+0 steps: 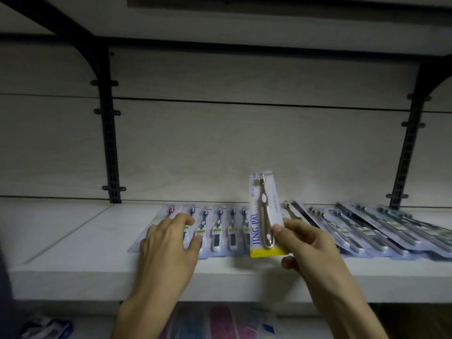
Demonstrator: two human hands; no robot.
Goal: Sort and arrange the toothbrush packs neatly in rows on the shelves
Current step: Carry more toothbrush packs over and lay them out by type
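One toothbrush pack [264, 214] stands upright in the right hand [308, 250] — pinched at its lower edge above the white shelf [73, 272]. Just left, the left hand [168, 250] presses straight fingers onto the flat row of packs [220, 228]; more packs [379, 231] overlap to the right.

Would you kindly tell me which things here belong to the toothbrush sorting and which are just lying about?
Belongs to the job:
- JING PAI pack, held upright by the right hand
- row of packs under the left hand
- overlapping packs
- shelf

Lying about:
- pink item below
- blue-white item
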